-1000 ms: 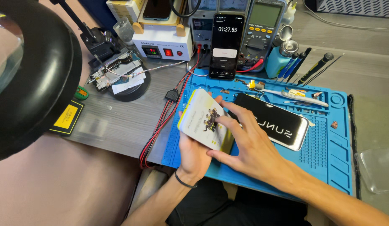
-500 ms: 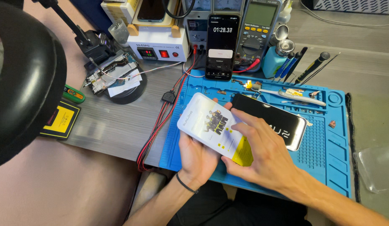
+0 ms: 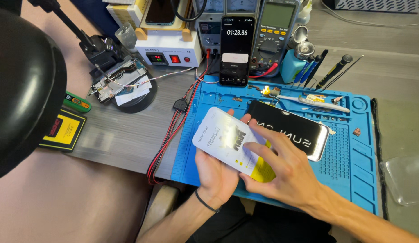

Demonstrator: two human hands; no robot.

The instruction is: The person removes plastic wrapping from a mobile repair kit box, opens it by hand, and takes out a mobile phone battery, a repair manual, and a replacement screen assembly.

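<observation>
Now the left hand [image 3: 218,173] holds a white phone-shaped panel [image 3: 227,141] from below in the lower middle of the frame, its grip closed around the near edge, with fingertips showing over the far edge. The panel is tilted and carries a dark print in its middle and a yellow tab [image 3: 263,168] at its lower right end. The right hand [image 3: 286,175] lies over this end, fingers spread, with the forefinger pressing flat on the white face; it closes around nothing. Just behind the hands, a black phone screen [image 3: 290,130] lies on the blue work mat [image 3: 353,171], which covers the grey surface [image 3: 124,135]. In the upper middle a phone with a running timer [image 3: 237,49] stands upright beside a multimeter [image 3: 274,33]. A black magnifier lamp [image 3: 20,90] fills the left side.
</observation>
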